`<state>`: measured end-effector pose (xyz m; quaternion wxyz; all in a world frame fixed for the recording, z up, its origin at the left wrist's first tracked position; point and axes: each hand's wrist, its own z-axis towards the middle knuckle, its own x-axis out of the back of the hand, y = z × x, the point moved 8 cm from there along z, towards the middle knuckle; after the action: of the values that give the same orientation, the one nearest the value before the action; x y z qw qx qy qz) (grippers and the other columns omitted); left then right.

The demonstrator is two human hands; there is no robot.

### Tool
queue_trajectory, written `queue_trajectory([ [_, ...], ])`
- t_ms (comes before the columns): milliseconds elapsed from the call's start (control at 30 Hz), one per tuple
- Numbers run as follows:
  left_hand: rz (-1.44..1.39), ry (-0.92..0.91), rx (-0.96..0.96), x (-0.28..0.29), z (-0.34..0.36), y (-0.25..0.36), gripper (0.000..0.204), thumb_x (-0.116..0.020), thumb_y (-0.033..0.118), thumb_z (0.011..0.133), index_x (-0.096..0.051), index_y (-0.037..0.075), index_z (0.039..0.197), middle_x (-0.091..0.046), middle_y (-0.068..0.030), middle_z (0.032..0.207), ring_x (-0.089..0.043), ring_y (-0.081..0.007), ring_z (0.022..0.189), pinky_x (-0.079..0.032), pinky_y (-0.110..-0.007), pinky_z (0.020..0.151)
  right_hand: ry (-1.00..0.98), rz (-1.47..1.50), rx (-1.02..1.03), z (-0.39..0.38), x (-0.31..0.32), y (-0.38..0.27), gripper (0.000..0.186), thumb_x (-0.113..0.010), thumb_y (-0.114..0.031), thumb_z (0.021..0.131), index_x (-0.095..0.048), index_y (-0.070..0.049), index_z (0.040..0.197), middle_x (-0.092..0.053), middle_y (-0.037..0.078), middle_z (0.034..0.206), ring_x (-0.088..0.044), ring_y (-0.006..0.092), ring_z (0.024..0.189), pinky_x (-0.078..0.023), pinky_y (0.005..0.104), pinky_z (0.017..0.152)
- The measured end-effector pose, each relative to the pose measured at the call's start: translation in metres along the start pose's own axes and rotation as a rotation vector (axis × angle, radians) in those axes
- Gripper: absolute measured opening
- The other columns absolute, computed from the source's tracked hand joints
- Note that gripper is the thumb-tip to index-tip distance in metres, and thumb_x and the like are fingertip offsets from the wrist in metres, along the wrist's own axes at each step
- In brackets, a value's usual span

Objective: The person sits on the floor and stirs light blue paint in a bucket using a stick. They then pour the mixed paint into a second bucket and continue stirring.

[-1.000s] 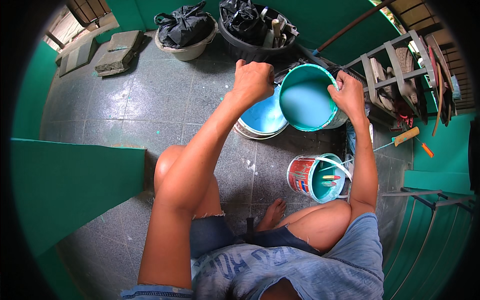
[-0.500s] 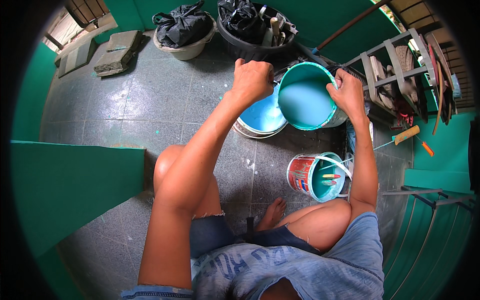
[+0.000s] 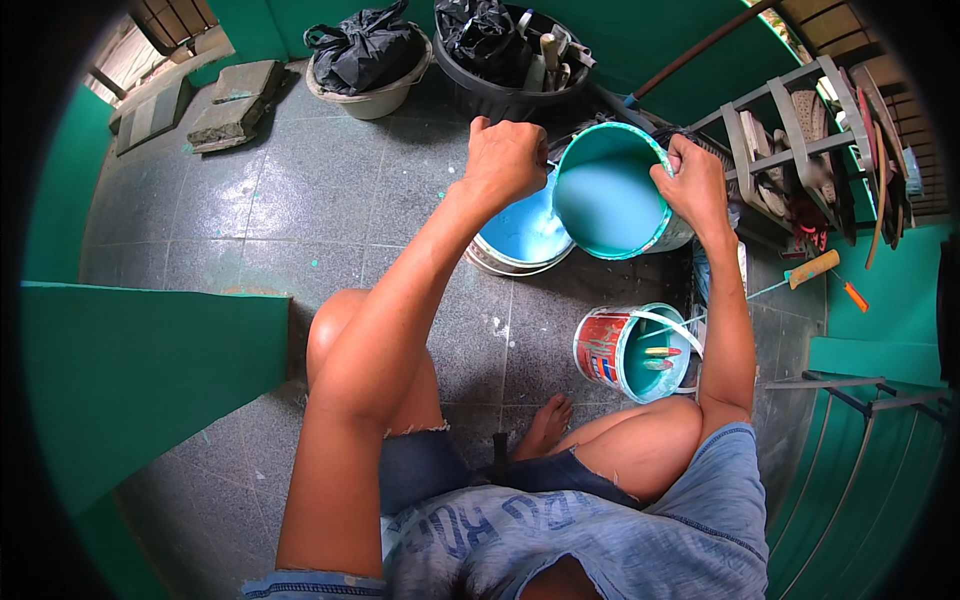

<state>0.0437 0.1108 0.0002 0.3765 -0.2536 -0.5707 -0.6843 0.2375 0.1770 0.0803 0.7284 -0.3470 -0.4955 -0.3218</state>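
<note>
My right hand [image 3: 697, 190] is closed on the rim of a green-rimmed paint bucket [image 3: 612, 150], which is tilted to the left. Pale blue paint fills its lower part, and its lip overlaps the edge of a white bucket [image 3: 500, 262] standing on the floor. Brighter blue paint [image 3: 515, 228] lies in that white bucket, with a pale streak by the tilted lip. Over the far side of the white bucket my left hand [image 3: 505, 160] is closed; its fingertips are turned away, and whatever they grip is mostly hidden.
A red-labelled bucket [image 3: 600, 345] with brush handles [image 3: 660, 352] stands near my foot. Behind are a black tub [image 3: 510, 103] and a pale basin [image 3: 375, 104] with black bags. A shoe rack [image 3: 785, 125] and paint roller [image 3: 812, 268] are at right, a green wall [image 3: 150, 380] at left.
The tilted bucket and my right hand have shifted very slightly to the left. My left hand stays in place.
</note>
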Motion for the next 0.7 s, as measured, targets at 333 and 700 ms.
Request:
queue_trajectory([
  [333,0.008,0.0,0.004,0.002,-0.001,0.0,0.009,-0.064,0.006,0.063,-0.068,0.013,0.069,-0.065,-0.0112,0.068,-0.064,-0.0283,0.073,-0.035,-0.042,0.089,-0.017,0.002,-0.018,-0.001,0.0,0.003,0.022,-0.063,-0.013,0.068,-0.058,0.005,0.08,-0.061,0.024,0.072,-0.061,0.0402,0.071,-0.049,0.0413,0.068],
  [700,0.021,-0.012,0.002,-0.001,-0.002,-0.003,0.009,-0.066,0.009,0.064,-0.067,0.012,0.071,-0.067,-0.0079,0.07,-0.064,-0.0269,0.073,-0.036,-0.042,0.09,-0.025,-0.008,-0.066,-0.002,-0.008,0.039,0.02,-0.06,-0.016,0.069,-0.048,0.0,0.071,-0.051,0.018,0.061,-0.052,0.036,0.059,-0.041,0.0404,0.056],
])
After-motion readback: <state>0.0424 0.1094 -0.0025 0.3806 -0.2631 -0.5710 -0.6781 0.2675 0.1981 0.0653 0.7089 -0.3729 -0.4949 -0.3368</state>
